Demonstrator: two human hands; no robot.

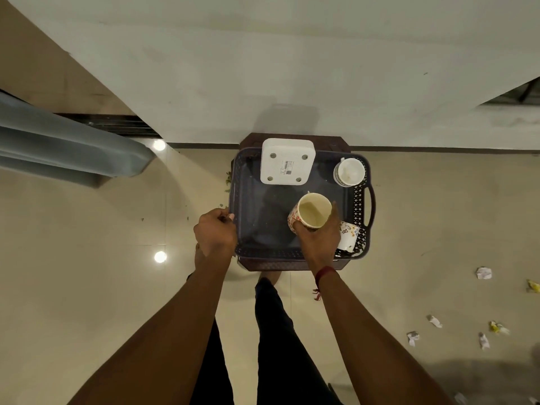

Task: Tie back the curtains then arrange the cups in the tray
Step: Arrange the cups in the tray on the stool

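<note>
A dark plastic tray (363, 200) with perforated walls and a handle rests on a small brown stool (292, 266). My right hand (318, 241) grips a floral cup (311, 213), mouth up, over the tray's right half. A second floral cup (347, 236) lies on its side in the near right corner, just right of that hand. A third white cup (349, 171) stands upright in the far right corner. My left hand (214, 232) is closed on the tray's left rim. A grey curtain (64, 147) hangs at the left.
A white square device (287, 161) lies upside down in the tray's far middle. The stool stands against a pale wall (292, 68). Crumpled paper scraps (483, 272) litter the tiled floor to the right. My legs are below the stool.
</note>
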